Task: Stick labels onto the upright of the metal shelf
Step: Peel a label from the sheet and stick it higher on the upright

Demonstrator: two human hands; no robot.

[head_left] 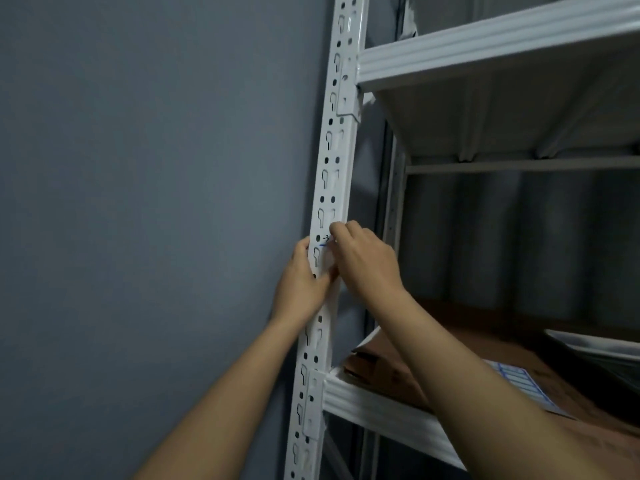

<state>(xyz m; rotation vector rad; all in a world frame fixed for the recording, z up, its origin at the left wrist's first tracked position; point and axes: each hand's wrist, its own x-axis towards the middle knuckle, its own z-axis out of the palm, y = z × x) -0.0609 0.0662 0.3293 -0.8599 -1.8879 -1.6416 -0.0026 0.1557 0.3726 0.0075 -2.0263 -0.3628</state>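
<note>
Label (327,252) lengthwise on upright (334,150) (vertical)

Two hands (363,261), one label (325,252), one white upright (337,150), two shelf beams (485,39), one label sheet (519,382).

label (326,252) half hidden by hands, its writing unreadable
</note>
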